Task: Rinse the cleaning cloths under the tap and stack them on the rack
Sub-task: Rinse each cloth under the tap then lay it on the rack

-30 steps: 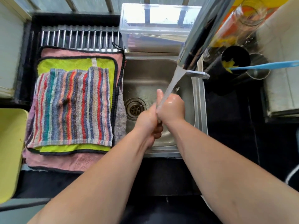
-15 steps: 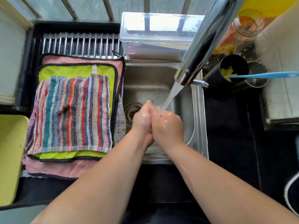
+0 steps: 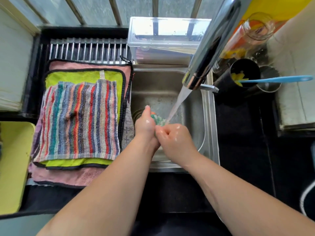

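Left hand (image 3: 146,125) gripping cloth (image 3: 159,119) | right hand (image 3: 173,137) fisted on cloth | under tap (image 3: 213,43) stream

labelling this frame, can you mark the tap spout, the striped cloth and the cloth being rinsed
tap spout (image 3: 211,48), head view, middle of the chrome tube
striped cloth (image 3: 76,120), head view, centre of its top face
cloth being rinsed (image 3: 158,119), head view, the green patch that shows
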